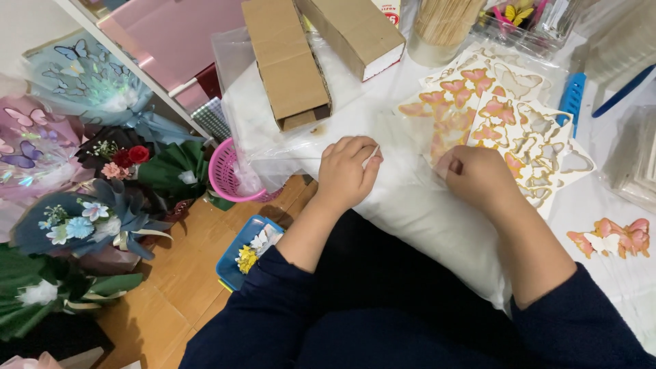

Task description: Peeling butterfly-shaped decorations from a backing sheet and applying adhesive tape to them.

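My left hand (346, 171) is closed on a thin white stick (371, 156) that pokes out between its fingers. My right hand (478, 174) is curled shut a little to the right, resting on a clear plastic sheet (410, 147); what it pinches is hidden. Both hands lie on a white pillow (424, 219) across my lap. Just beyond them are sheets of pink and gold butterfly cut-outs (502, 113). Loose pink butterflies (611, 238) lie at the right.
Two long cardboard boxes (287, 61) sit at the back of the white table. A cup of wooden sticks (444, 24) stands behind. A pink basket (229, 174), a blue tray (249, 249) and flower bouquets (96, 219) fill the floor at left.
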